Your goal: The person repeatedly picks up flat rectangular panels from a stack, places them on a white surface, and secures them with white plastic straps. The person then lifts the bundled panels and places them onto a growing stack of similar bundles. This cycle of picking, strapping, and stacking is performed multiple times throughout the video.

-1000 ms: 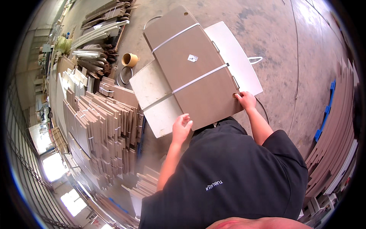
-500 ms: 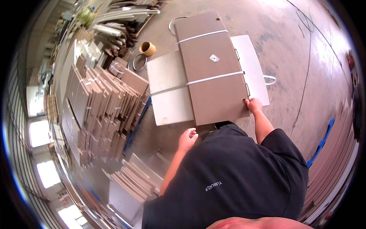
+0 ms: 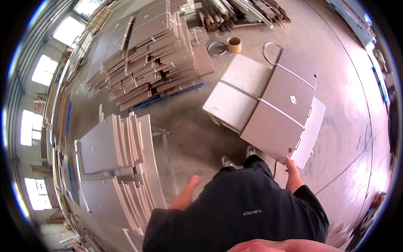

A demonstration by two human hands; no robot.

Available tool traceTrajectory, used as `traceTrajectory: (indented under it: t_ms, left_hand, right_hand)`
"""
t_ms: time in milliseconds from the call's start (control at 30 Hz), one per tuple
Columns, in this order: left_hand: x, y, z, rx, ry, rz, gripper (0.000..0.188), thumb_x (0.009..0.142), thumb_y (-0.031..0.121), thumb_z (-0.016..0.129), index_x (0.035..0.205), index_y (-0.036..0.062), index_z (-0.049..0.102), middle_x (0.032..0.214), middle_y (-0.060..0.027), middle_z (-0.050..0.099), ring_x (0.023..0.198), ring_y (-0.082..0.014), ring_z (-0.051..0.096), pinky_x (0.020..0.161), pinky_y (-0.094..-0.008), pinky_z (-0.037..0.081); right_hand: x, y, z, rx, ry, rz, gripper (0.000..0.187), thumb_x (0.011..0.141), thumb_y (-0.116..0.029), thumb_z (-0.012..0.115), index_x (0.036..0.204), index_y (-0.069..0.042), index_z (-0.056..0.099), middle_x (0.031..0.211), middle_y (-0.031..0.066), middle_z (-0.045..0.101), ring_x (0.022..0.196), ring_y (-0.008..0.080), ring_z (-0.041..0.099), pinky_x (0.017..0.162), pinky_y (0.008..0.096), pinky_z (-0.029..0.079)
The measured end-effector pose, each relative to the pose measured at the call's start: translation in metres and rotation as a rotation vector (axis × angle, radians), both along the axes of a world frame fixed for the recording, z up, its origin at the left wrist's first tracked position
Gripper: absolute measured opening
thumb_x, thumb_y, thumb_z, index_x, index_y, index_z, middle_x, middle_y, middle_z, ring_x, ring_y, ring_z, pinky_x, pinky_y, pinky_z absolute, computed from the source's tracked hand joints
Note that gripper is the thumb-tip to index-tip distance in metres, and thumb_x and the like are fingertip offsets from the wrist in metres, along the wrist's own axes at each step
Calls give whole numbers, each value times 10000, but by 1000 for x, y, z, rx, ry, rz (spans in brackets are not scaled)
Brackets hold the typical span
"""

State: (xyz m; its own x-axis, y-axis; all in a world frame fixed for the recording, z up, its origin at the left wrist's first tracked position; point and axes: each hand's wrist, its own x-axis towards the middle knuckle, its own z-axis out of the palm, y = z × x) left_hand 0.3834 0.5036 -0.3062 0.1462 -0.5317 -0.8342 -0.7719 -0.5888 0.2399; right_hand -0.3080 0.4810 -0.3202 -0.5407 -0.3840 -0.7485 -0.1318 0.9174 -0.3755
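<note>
A bundle of brown flat panels (image 3: 273,117), bound with two white straps, lies across a stack of white panels (image 3: 235,94) to my right front. It carries a small white label, a round hole near each of two corners and wire handles along its right side. My right hand (image 3: 291,166) is at the bundle's near corner, fingers extended and seemingly touching the edge; nothing shows in its grip. My left hand (image 3: 193,182) hangs low beside my body, away from the panels. Its fingers are blurred and partly hidden.
Left of me stands a rack of grey-brown boards (image 3: 100,145). Behind it, strapped brown panels (image 3: 159,54) are piled on a blue pallet (image 3: 168,94). A tape roll (image 3: 234,45) and strapping coils (image 3: 217,48) lie on the floor, where a cable (image 3: 342,174) runs at right.
My view has turned left, so the bundle appears farther right and the rack is more visible. My right hand has shifted off the corner hole to the edge; my left has dropped back.
</note>
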Motion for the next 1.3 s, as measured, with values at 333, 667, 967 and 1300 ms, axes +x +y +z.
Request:
traceTrajectory:
  t_ms: [333,667,967,1300]
  left_hand:
    - [3,41,4,-136,285,462,246,930,303,648,965,84,753,815,-66,731,736,-198,701,685,-368,559]
    - [-222,-73,13,-203,593,171,293,980,252,697,1170,29,693,982,-64,743,798,-149,677,758,-325,563]
    - [-385,-153,63,123,900,794,469,945,374,767,1269,60,640,1157,-50,697,999,-176,658,869,-315,539]
    - [-356,-197,89,-392,992,1159,335,884,274,830,1119,74,700,1052,-18,709,933,-160,665,838,-334,543]
  right_hand:
    - [-11,-31,16,61,-285,-316,877,868,-690,676,1416,-24,520,1276,164,593,1096,374,599,892,570,505]
    - [-17,-21,16,49,-439,-316,898,855,-692,703,1434,-47,468,1298,209,621,1071,361,675,841,522,553]
    - [-21,-32,83,125,-656,-58,924,893,-769,590,1416,-10,520,1187,197,672,973,323,707,746,416,585]
    - [35,-90,80,241,-659,695,828,915,-827,485,1184,-75,704,1002,69,723,852,152,682,679,292,505]
